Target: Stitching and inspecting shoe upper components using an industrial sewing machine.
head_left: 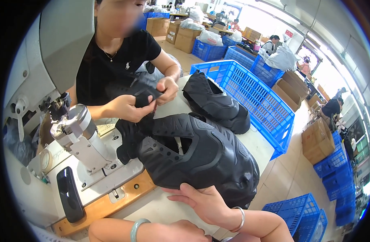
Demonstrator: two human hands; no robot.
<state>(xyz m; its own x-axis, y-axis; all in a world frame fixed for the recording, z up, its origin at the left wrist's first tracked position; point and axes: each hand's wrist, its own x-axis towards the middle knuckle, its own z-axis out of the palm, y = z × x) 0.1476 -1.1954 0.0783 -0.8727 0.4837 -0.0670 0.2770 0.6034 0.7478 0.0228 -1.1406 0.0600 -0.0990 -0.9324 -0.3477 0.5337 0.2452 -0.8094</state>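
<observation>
Several black shoe uppers (229, 161) lie piled on the pale table in front of me, with one laced opening facing up. My right hand (203, 201), a silver bangle at its wrist, pinches the near edge of the pile's front upper between thumb and stretched fingers. Low in the picture, my left hand (183, 232), below a pale green bangle, is curled closed. A small dark thing shows by its fingers, too little to name. Across the table, a co-worker's two hands (126, 108) hold another black upper piece, partly smeared by motion.
A sewing machine (82, 133) stands at left beside the pile. On its bed's near side lies a glossy black oblong case (69, 193). A blue plastic crate (249, 97) adjoins the table's far right edge; more blue crates (294, 213) stand on the floor at lower right. Cardboard boxes (317, 139) stand beyond.
</observation>
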